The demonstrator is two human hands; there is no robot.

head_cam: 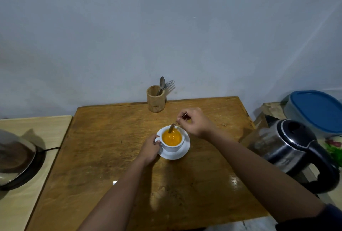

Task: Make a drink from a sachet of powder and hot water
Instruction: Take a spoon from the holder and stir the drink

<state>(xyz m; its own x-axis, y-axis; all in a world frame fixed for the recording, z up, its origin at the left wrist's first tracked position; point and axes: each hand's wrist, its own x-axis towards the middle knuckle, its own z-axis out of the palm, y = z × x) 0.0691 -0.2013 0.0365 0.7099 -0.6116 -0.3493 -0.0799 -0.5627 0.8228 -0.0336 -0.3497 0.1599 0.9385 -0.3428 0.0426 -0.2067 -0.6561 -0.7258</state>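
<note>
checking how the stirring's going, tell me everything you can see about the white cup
The white cup is a glossy, ceramic-looking teacup with a loop handle on its left side. It stands upright on a matching white saucer near the middle of the wooden table. It is nearly full of an opaque orange drink. The left hand grips the handle; the right hand holds a metal spoon tilted, its bowl in the drink at the far rim.

Both bare forearms are reaching forward from the near edge. The left hand (pixel 150 148) is curling its fingers closed around a handle, knuckles up. The right hand (pixel 194 121), farther and to the right, is pinching a slim stem between thumb and fingertips, wrist bent down
</note>
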